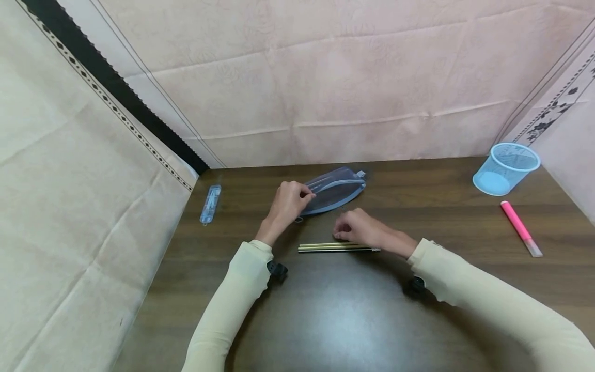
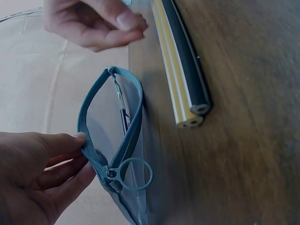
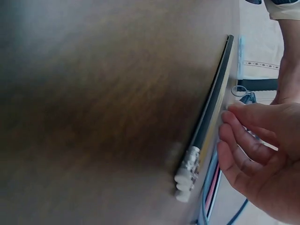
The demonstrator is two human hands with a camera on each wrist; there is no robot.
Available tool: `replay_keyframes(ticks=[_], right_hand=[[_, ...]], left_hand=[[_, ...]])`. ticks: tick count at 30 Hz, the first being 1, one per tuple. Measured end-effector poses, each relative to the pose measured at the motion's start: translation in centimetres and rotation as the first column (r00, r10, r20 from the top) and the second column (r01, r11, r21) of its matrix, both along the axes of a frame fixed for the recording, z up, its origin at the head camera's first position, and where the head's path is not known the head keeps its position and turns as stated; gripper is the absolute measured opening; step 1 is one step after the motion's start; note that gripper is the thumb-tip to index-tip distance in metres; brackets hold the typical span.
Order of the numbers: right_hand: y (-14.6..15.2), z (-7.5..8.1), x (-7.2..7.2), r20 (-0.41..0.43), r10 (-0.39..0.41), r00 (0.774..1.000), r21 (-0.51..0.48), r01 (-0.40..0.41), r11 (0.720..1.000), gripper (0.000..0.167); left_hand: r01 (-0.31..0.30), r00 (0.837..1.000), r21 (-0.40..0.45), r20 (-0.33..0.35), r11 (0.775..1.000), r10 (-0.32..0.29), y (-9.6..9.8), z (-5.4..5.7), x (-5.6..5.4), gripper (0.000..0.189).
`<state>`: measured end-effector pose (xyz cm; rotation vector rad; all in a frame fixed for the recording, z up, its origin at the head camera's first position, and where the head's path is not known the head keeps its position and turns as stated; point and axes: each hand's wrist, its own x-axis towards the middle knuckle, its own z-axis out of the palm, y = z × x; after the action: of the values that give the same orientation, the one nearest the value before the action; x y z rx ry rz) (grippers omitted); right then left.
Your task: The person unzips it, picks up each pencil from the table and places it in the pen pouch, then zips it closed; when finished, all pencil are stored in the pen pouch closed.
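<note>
In the head view, my left hand (image 1: 292,202) pinches the near-left edge of a translucent zip pouch (image 1: 337,195) with blue trim. The left wrist view shows thumb and fingers on the blue zipper band (image 2: 84,126). There the pouch mouth gapes, its ring pull (image 2: 136,174) hangs at the near end, and a slim dark item shows inside. My right hand (image 1: 360,227) hovers just behind a row of pencils (image 1: 338,248), black and gold-striped, with white erasers (image 3: 183,180). Its fingers are loosely bent with nothing between them.
A light blue mesh cup (image 1: 506,169) stands at the back right, with a pink marker (image 1: 520,227) lying in front of it. A slim translucent blue item (image 1: 210,205) lies near the left table edge. Cloth-covered walls (image 1: 372,93) border the table's back and sides.
</note>
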<state>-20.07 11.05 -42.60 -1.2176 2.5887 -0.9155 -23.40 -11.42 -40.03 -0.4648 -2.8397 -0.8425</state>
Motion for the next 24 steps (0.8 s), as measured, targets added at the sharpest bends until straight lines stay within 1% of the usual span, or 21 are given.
replay_keyframes(ticks=[2, 8, 13, 16, 19, 24], right_hand=[[0.28, 0.13, 0.17, -0.007, 0.027, 1.000, 0.022, -0.027, 0.999, 0.005], [0.66, 0.44, 0.55, 0.034, 0.053, 0.998, 0.080, -0.055, 0.995, 0.006], [0.72, 0.37, 0.70, 0.016, 0.069, 0.998, 0.098, -0.070, 0.993, 0.007], [0.71, 0.14, 0.72, -0.018, 0.073, 0.997, 0.115, -0.071, 0.991, 0.008], [0.54, -0.07, 0.73, -0.072, 0.075, 0.995, 0.142, -0.064, 0.988, 0.008], [0.07, 0.04, 1.03, -0.155, 0.073, 0.985, 0.205, -0.040, 0.978, 0.006]], left_hand=[[-0.002, 1.000, 0.002, 0.001, 1.000, 0.002, -0.02, 0.02, -0.01, 0.014], [-0.009, 1.000, 0.004, 0.010, 1.000, 0.009, 0.00, 0.19, 0.06, 0.014], [-0.010, 1.000, -0.001, 0.011, 1.000, 0.010, 0.03, 0.30, 0.05, 0.014], [-0.005, 1.000, -0.007, 0.007, 1.000, 0.005, 0.02, 0.27, 0.01, 0.014], [-0.002, 1.000, -0.012, -0.002, 1.000, 0.002, 0.00, 0.22, 0.03, 0.014], [-0.010, 1.000, -0.009, 0.001, 1.000, 0.010, 0.03, 0.22, 0.19, 0.014]])
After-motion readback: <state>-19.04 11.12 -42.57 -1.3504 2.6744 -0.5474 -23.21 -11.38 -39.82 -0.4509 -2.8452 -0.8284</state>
